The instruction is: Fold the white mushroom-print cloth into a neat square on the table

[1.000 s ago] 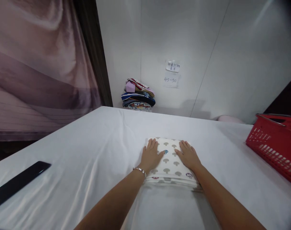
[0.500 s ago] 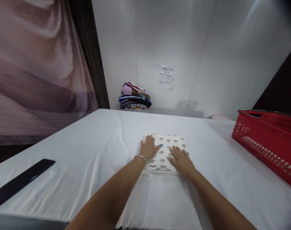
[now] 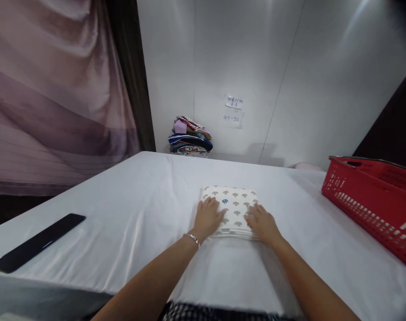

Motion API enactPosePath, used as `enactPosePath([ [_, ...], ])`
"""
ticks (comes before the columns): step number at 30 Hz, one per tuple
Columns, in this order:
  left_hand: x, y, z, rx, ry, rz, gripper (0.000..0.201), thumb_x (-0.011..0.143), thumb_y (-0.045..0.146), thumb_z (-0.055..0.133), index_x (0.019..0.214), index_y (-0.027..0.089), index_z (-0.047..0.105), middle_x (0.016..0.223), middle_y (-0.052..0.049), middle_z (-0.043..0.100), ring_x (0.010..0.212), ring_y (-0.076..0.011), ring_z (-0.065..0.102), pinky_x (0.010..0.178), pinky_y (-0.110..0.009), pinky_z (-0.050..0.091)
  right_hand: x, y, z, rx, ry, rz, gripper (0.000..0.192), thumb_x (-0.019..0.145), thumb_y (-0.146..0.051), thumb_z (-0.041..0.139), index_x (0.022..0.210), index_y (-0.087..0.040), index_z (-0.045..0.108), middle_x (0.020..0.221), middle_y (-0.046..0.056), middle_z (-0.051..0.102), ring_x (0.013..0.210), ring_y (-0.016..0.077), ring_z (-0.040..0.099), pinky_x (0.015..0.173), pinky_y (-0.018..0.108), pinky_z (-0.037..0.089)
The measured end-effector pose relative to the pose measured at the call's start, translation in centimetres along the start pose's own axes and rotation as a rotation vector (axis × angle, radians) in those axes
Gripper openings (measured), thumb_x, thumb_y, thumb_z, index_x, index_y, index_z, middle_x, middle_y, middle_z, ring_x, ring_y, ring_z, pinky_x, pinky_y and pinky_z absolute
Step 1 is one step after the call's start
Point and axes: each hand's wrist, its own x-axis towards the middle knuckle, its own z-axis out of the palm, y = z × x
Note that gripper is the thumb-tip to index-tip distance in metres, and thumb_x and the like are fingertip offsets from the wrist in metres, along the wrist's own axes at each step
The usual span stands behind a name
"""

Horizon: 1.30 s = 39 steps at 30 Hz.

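Since the earlier frame both hands have slid back toward the near edge of the folded mushroom-print cloth (image 3: 232, 209), the left hand (image 3: 208, 217) now on its near-left corner and the right hand (image 3: 263, 223) on its near-right corner. Both lie flat with fingers spread, gripping nothing. The cloth lies mid-table on the white sheet (image 3: 122, 223), squarish, slightly longer toward the far wall, well apart from the red basket (image 3: 373, 200).

Open sheet (image 3: 129, 214) left of the hands; red basket (image 3: 373, 200) apparently crowds the right.
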Motion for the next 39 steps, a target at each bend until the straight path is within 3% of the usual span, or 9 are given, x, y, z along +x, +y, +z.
enactPosePath([
  [3, -0.2, -0.7, -0.3, -0.053, 0.061, -0.234, 0.050, 0.086, 0.038, 0.045, 0.130, 0.014, 0.044, 0.144, -0.013, 0.036, 0.133, -0.0268, 0.031, 0.106, -0.041, 0.029, -1.1, 2.2, 0.0, 0.252, 0.067, 0.201, 0.061, 0.085, -0.051, 0.040, 0.136, -0.019, 0.043, 0.144, 0.010, 0.040, 0.132, 0.0265, 0.037, 0.105, 0.041, 0.034],
  [8, -1.3, -1.9, -0.8, -0.231, -0.006, -0.454, 0.065, 0.083, 0.049, 0.048, 0.136, 0.014, 0.034, 0.139, -0.014, 0.043, 0.125, -0.0281, 0.042, 0.100, -0.038, 0.037, -2.1, 3.6, 0.3, 0.543, 0.061, 0.316, 0.078, 0.076, -0.053, 0.053, 0.142, -0.020, 0.032, 0.137, 0.011, 0.049, 0.120, 0.0256, 0.051, 0.098, 0.039, 0.043],
  [13, -2.2, -2.4, -0.9, -0.312, -0.001, -0.485, 0.064, 0.083, 0.058, 0.046, 0.132, 0.019, 0.038, 0.136, -0.013, 0.047, 0.120, -0.0275, 0.048, 0.095, -0.037, 0.041, -1.1, 3.7, 1.2, 0.774, 0.084, 0.299, 0.079, 0.072, -0.040, 0.060, 0.142, -0.018, 0.032, 0.130, 0.012, 0.054, 0.108, 0.0245, 0.060, 0.090, 0.036, 0.049],
  [18, 0.3, -2.5, -1.0, -0.348, 0.082, -0.419, 0.057, 0.082, 0.052, 0.054, 0.128, 0.021, 0.042, 0.129, -0.009, 0.054, 0.117, -0.0231, 0.051, 0.096, -0.031, 0.040, 2.4, 3.6, 0.4, 0.749, 0.133, 0.180, 0.081, 0.070, -0.032, 0.062, 0.143, -0.019, 0.030, 0.124, 0.010, 0.059, 0.104, 0.0251, 0.060, 0.090, 0.037, 0.048],
  [24, 2.6, -2.3, 0.1, -0.276, 0.032, -0.559, 0.066, 0.081, 0.058, 0.052, 0.130, 0.016, 0.041, 0.129, -0.015, 0.052, 0.116, -0.0277, 0.051, 0.092, -0.035, 0.041, 5.4, 4.1, 0.0, 0.637, 0.162, 0.219, 0.070, 0.068, -0.033, 0.061, 0.134, -0.015, 0.046, 0.129, 0.010, 0.055, 0.115, 0.0263, 0.052, 0.100, 0.038, 0.039],
  [29, 1.4, -3.0, 0.7, -0.280, 0.089, -0.494, 0.066, 0.080, 0.061, 0.051, 0.129, 0.018, 0.043, 0.127, -0.013, 0.052, 0.113, -0.0263, 0.052, 0.090, -0.036, 0.042, 3.9, 5.0, 0.6, 0.572, 0.194, 0.187, 0.061, 0.071, -0.041, 0.062, 0.128, -0.022, 0.053, 0.125, 0.006, 0.058, 0.112, 0.0275, 0.055, 0.098, 0.043, 0.042],
  [32, 0.7, -3.2, 0.8, -0.211, 0.255, -0.294, 0.050, 0.083, 0.049, 0.054, 0.124, 0.020, 0.049, 0.128, -0.012, 0.051, 0.118, -0.0253, 0.047, 0.096, -0.037, 0.039, 2.9, 4.6, 0.6, 0.418, 0.324, 0.097, 0.050, 0.077, -0.042, 0.057, 0.122, -0.021, 0.058, 0.123, 0.010, 0.058, 0.112, 0.0305, 0.053, 0.096, 0.048, 0.042],
  [36, 0.1, -2.1, 0.9, -0.140, 0.334, 0.085, 0.030, 0.085, 0.037, 0.057, 0.112, 0.024, 0.059, 0.122, -0.007, 0.056, 0.117, -0.0230, 0.047, 0.098, -0.039, 0.037, 2.2, 2.8, 0.5, 0.254, 0.539, -0.287, 0.030, 0.086, -0.034, 0.049, 0.108, -0.022, 0.066, 0.116, 0.009, 0.062, 0.112, 0.0266, 0.053, 0.097, 0.046, 0.040],
  [39, 0.2, -0.9, 1.0, -0.132, 0.258, 0.258, 0.024, 0.085, 0.038, 0.059, 0.105, 0.025, 0.063, 0.111, -0.004, 0.061, 0.107, -0.0209, 0.052, 0.093, -0.039, 0.038, 1.9, 1.4, 0.6, 0.250, 0.451, -0.528, 0.020, 0.088, -0.029, 0.050, 0.098, -0.025, 0.068, 0.098, 0.005, 0.068, 0.095, 0.0218, 0.060, 0.088, 0.041, 0.045],
])
